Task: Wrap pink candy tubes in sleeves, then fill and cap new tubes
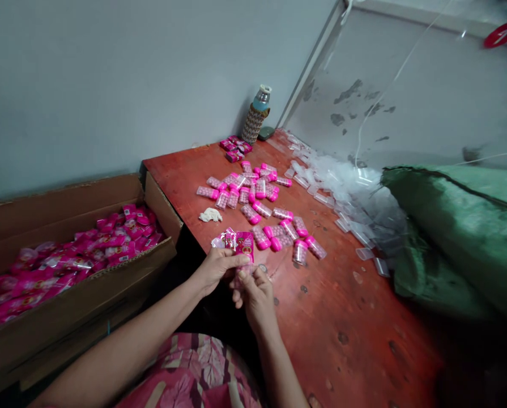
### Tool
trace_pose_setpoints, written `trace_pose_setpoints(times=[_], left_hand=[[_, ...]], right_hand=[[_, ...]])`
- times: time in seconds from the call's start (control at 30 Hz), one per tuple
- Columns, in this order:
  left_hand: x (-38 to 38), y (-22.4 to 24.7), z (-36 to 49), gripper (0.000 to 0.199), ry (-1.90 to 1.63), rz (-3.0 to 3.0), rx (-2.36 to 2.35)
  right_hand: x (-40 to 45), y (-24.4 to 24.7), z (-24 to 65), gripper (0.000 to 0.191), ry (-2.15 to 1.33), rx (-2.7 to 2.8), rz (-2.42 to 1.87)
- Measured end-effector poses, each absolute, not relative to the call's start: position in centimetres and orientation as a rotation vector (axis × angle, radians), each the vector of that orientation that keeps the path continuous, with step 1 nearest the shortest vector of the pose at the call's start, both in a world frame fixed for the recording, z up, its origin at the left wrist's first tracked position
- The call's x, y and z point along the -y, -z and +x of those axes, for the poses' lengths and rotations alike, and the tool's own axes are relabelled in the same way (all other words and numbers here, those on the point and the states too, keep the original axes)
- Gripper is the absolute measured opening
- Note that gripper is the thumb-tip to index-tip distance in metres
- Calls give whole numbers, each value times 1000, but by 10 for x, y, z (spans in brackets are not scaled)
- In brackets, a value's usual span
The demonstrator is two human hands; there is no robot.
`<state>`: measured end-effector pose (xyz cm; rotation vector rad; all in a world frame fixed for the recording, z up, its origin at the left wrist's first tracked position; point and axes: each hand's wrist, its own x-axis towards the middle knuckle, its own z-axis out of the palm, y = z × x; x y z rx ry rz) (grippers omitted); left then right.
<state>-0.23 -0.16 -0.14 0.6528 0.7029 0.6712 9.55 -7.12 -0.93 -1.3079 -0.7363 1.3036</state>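
Over the table's near left edge, my left hand is closed on a shiny pink printed packet. A clear plastic bit shows beside it, at the fingertips. My right hand pinches the packet's lower end, its thumb and fingers pressed together; what lies under the fingers is mostly hidden. Just beyond both hands, several small clear bottles with pink caps, filled with pink balls, lie scattered. More such bottles are heaped farther back. A crumpled white scrap lies left of them.
An open cardboard box on the left holds many pink packets. Clear plastic sleeves are piled along the right of the red table, against a green sack. Pink boxes and a flask stand at the back.
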Motion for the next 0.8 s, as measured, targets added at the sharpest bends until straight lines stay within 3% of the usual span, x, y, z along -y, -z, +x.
trace_pose_setpoints(times=[0.63,0.8], left_hand=[[12,4,-13,23,-743,503,-646],[0,-11,-59,24,-1232,392,-756]], right_hand=[[61,5,97,29,-1313,684,-1184],[62,-1,100,25,-1246,745,-1233]])
